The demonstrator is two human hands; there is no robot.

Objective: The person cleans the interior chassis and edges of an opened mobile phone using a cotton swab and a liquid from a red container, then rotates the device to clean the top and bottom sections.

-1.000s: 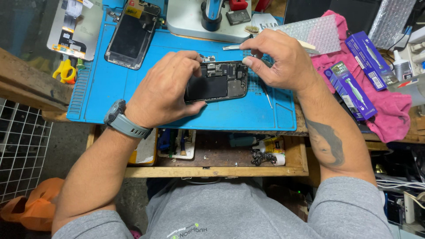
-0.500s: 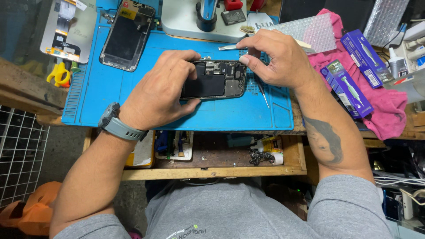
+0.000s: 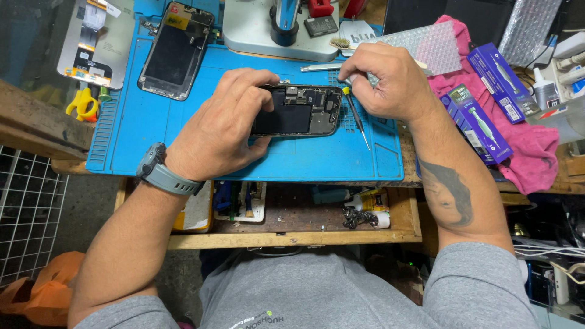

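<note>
Right hand [image 3: 390, 82] lifted — left hand [image 3: 222, 131] gripping opened phone [image 3: 301, 109]

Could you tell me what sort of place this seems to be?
Most likely a phone repair bench: the left hand steadies an opened phone on a blue work mat, a detached screen lies nearby, and a microscope base stands behind.

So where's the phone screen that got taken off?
In the head view the loose screen lies face up at the top left of the blue mat, up and left of the left hand holding the open phone.
</note>
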